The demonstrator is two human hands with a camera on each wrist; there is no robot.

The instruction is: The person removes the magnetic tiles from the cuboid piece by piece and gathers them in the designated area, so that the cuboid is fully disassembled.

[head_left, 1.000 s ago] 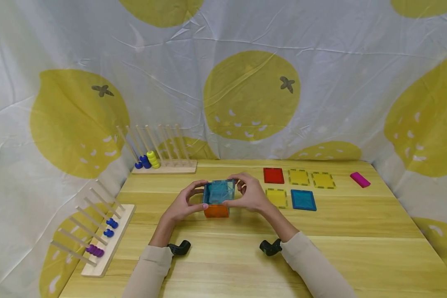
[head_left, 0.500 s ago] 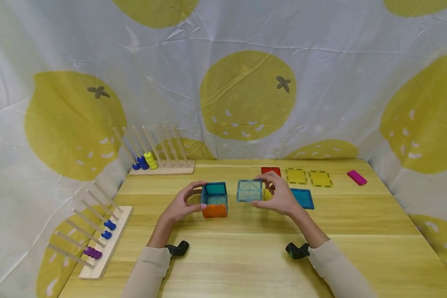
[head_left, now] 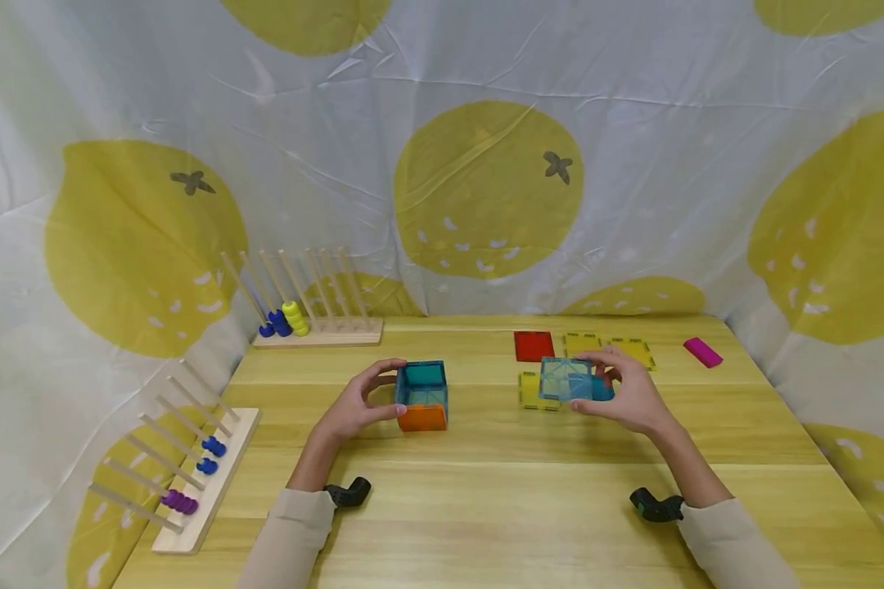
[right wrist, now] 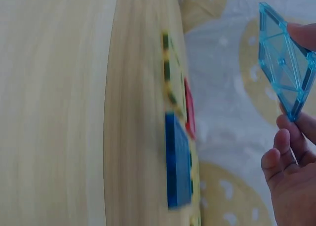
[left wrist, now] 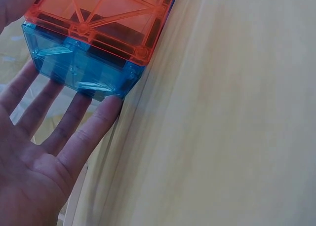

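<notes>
An open-topped box of magnetic tiles (head_left: 422, 418) stands on the table, orange at the front with blue-green walls. My left hand (head_left: 354, 402) holds it from the left, thumb at the front corner; in the left wrist view the fingers lie along the blue side (left wrist: 76, 65). Away to the right, my right hand (head_left: 631, 394) pinches a light blue square magnetic tile (head_left: 562, 378) by its right side. That tile (right wrist: 282, 58) is raised off the table in the right wrist view. Below it lie a yellow tile (head_left: 528, 394) and a partly hidden darker blue tile (head_left: 602, 388).
A red tile (head_left: 534, 347) and two yellow tiles (head_left: 581, 341) lie farther back, with a pink block (head_left: 703, 352) at the right. Two wooden peg racks with beads stand at the left, one along the back (head_left: 339, 336), one along the side (head_left: 221, 470).
My right hand has lifted the light blue tile off the box's top and carried it right, over the loose tiles. My left hand keeps hold of the box.
</notes>
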